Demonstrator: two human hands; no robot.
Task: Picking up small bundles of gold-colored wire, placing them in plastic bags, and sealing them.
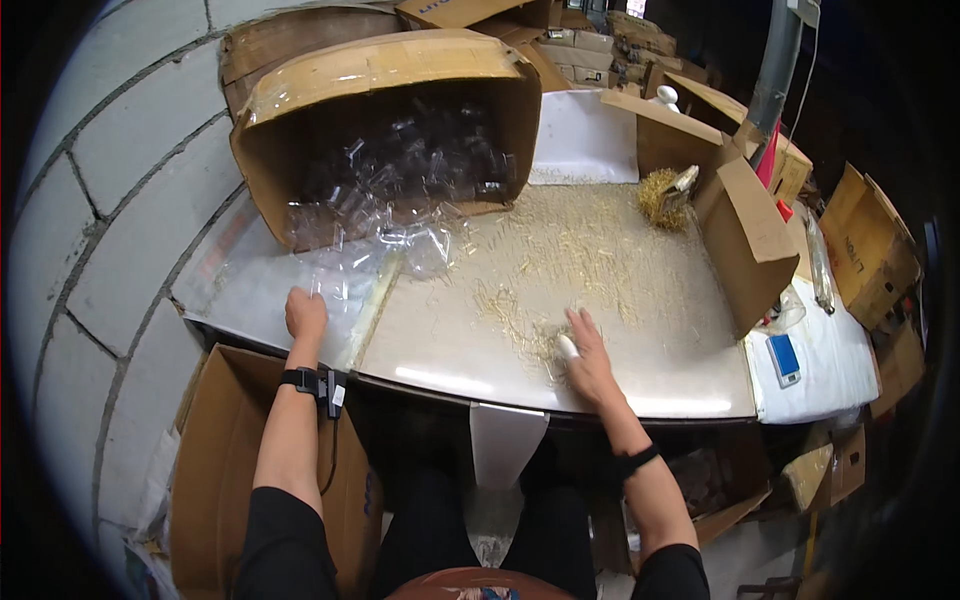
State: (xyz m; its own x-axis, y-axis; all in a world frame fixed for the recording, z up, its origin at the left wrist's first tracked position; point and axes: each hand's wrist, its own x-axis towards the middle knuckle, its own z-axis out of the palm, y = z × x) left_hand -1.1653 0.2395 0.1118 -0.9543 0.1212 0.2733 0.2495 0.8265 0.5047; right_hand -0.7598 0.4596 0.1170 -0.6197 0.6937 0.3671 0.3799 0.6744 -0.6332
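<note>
My left hand rests with curled fingers on a pile of clear plastic bags at the table's left side; whether it grips one I cannot tell. My right hand lies flat, fingers spread, on a small heap of thin pale yellow sticks near the front edge of the white table. One finger wears a white wrap. Many more sticks are scattered across the table's middle.
A large cardboard box lies on its side at the back left, spilling clear bags. A smaller open box with a clump of sticks stands at the right. Another open carton sits on the floor left. A grey block wall runs along the left.
</note>
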